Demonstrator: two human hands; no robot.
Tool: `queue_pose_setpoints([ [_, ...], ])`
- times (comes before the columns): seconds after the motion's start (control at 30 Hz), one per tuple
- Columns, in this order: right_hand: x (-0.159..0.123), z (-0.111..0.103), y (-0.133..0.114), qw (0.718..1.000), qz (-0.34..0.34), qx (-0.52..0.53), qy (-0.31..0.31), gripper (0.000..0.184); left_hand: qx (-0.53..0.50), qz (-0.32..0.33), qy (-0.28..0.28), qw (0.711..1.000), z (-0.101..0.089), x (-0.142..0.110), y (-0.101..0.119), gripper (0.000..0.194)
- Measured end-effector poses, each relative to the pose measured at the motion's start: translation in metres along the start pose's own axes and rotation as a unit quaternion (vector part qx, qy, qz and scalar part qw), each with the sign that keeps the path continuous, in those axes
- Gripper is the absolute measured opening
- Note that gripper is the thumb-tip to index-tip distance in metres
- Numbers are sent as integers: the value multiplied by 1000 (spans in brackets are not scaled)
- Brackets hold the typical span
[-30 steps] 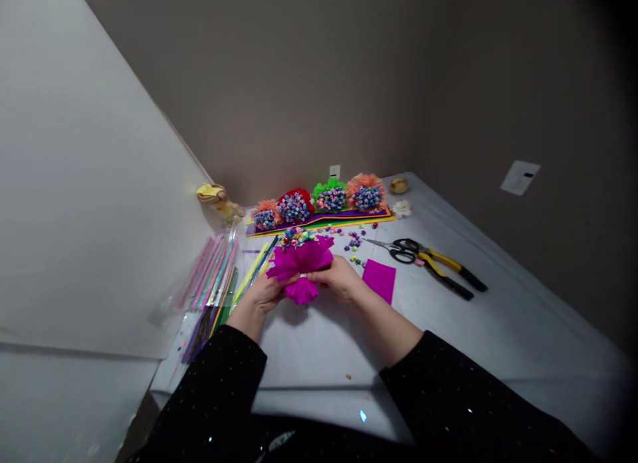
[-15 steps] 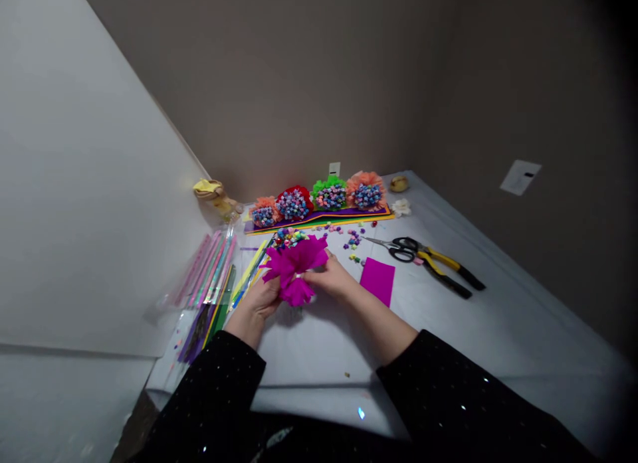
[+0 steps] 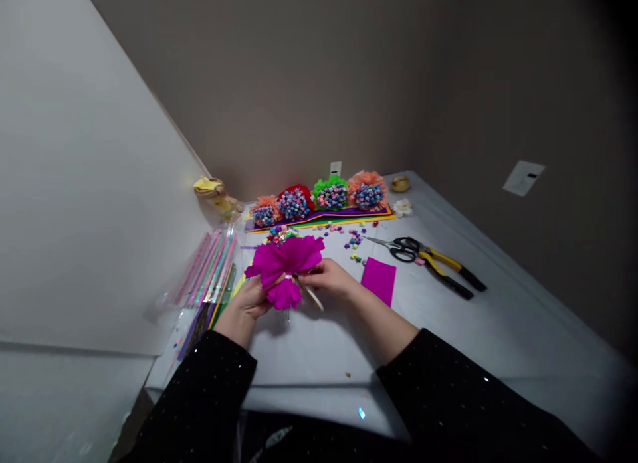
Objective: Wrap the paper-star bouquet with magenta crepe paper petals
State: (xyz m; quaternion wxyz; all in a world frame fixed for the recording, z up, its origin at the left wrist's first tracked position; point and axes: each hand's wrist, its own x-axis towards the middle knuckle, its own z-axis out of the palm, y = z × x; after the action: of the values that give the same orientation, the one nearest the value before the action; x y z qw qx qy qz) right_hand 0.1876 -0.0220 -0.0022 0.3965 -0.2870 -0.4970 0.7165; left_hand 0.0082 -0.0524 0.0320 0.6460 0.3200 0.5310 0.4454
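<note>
My left hand (image 3: 243,301) grips a magenta crepe-paper bouquet (image 3: 282,269) from below, near its gathered base. A cluster of small coloured paper stars (image 3: 283,234) shows beyond the petals, and it seems to sit in the bouquet. My right hand (image 3: 331,279) pinches the bouquet's base from the right. A thin white strip (image 3: 312,295) sticks out below those fingers. A loose magenta paper sheet (image 3: 379,280) lies to the right of my right hand, not touching it.
Several finished bouquets (image 3: 319,204) stand on coloured foam sheets at the back. Loose paper stars (image 3: 351,237), scissors (image 3: 403,249) and yellow-handled pliers (image 3: 448,272) lie right of centre. Plastic packets of paper strips (image 3: 209,277) lie to the left, beside a white board (image 3: 90,184).
The bouquet has shifted left and tilted, its petals now spread wider towards me. Both hands moved with it, and the white strip now shows below my right hand.
</note>
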Motion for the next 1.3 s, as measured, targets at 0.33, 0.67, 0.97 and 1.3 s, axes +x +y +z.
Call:
queue_pose_setpoints([
  [0.33,-6,8,-3,994,-69,-64,57,19,30,23,-18,999,9,-4,13,35],
  [0.67,-12,19,-2,958,-112,-180,191,16,244,73,-14,967,6,5,29,29],
  [0.97,-9,18,1,983,-47,7,180,13,309,159,60,936,36,4,24,33],
  [1.3,-6,9,6,969,-88,-79,216,16,405,155,55,900,38,1,18,22],
])
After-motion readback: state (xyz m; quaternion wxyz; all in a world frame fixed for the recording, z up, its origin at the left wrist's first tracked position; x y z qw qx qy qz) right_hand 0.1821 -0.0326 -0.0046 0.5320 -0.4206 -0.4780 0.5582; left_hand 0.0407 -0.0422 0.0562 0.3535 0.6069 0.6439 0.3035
